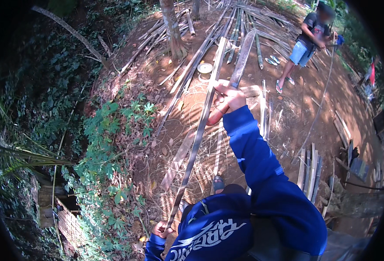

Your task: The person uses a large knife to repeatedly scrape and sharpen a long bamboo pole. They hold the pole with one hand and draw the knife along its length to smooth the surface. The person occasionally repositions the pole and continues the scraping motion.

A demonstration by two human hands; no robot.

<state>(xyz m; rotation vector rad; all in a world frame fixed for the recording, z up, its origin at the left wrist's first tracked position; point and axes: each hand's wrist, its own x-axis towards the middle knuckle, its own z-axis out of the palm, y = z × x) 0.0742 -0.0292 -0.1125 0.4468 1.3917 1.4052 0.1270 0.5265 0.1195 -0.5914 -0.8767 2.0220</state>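
A long split bamboo strip (195,148) slants away from my body toward the far ground. My left hand (161,229) is closed around its near end, low beside my body. Farther along, my right hand (230,96) grips a machete by its reddish-brown handle (215,116). The broad machete blade (244,56) points away from me, just right of the strip. Thumb or fingertips of that hand also reach the strip's edge; whether they pinch it I cannot tell.
Several bamboo poles (258,50) lie piled at the far side, near a tree trunk (171,28). A person in blue shorts (299,54) stands at far right. A white round object (204,68) sits on the ground. Leafy plants (109,130) border the left; bamboo pieces (308,172) lie right.
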